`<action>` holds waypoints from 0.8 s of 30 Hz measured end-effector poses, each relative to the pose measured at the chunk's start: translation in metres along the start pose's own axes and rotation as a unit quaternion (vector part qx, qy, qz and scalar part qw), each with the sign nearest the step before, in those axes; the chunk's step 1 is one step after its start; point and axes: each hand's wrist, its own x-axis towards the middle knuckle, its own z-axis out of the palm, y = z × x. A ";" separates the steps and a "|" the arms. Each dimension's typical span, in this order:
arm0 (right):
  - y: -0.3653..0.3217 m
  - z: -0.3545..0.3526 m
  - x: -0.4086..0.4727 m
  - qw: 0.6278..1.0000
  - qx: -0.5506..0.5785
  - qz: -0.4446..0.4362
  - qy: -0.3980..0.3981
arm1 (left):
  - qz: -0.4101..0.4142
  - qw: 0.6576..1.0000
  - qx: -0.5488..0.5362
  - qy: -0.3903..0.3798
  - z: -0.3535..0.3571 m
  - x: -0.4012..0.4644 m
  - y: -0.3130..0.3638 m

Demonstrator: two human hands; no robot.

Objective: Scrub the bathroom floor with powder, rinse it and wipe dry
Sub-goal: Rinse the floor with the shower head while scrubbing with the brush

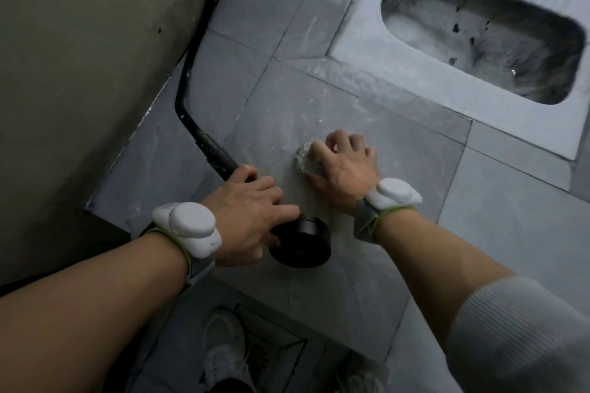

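On the far left I see a grey-green wall (79,57), and a black hose (188,73) runs down along its foot to a black shower head (300,241) lying on the raised grey tile floor (319,297). My left hand (245,217) is wrapped round the shower head's handle, fingers curled over it just behind the round head, which rests on the tile. A white sensor band (188,226) sits on that wrist.

Just right of it, my right hand (344,166) presses down on a pale scrubbing pad (303,158), fingers curled over its top and gripping it against the tile. White powder (297,112) is smeared across the tile around and above the pad. A second white band (394,193) sits on the right wrist, with a light ribbed sleeve (517,335) pushed up the forearm.

Further right, set into the floor, is a squat toilet pan (479,35), dusted white. Below the step, I can make out a white shoe (223,348).
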 end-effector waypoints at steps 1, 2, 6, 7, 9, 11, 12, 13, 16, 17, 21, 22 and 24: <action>0.001 0.004 -0.007 1.000 0.007 -0.008 -0.004 | -0.005 1.000 0.003 0.008 0.001 0.001 0.000; 0.002 0.008 -0.015 1.000 0.016 -0.018 -0.006 | -0.008 1.000 0.004 0.009 0.002 -0.001 0.000; 0.013 0.015 -0.041 0.997 0.031 -0.065 -0.010 | 0.006 1.000 0.002 -0.010 0.006 -0.001 0.007; 0.014 0.018 -0.048 0.997 0.030 -0.065 -0.015 | 0.005 1.000 -0.003 -0.018 0.007 -0.001 0.010; 0.017 0.024 -0.060 0.999 0.016 -0.046 -0.022 | 0.006 1.000 -0.013 -0.026 0.010 0.000 0.016; 0.015 0.032 -0.067 0.999 -0.005 -0.031 -0.017 | 0.012 0.999 -0.019 -0.032 0.014 0.000 0.020; 0.015 0.032 -0.067 0.999 -0.007 -0.032 -0.009 | 0.014 0.999 -0.018 -0.031 0.015 0.000 0.021; 0.015 0.033 -0.066 0.999 -0.004 -0.036 -0.001 | 0.015 0.999 -0.018 -0.030 0.016 0.000 0.021; 0.013 0.034 -0.061 0.999 0.022 -0.034 0.033 | 0.007 0.999 -0.011 -0.033 0.020 0.004 0.021; 0.012 0.035 -0.060 0.998 0.044 -0.023 0.044 | 0.005 0.999 -0.008 -0.035 0.021 0.005 0.021; 0.009 0.041 -0.057 0.995 0.056 -0.003 0.081 | 0.010 1.000 -0.004 -0.027 0.022 0.006 0.023; 0.008 0.041 -0.054 0.994 0.075 0.023 0.078 | 0.013 1.000 -0.004 -0.025 0.022 0.005 0.024; 0.008 0.039 -0.048 0.982 0.135 0.102 0.081 | 0.012 1.000 -0.006 -0.024 0.023 0.004 0.023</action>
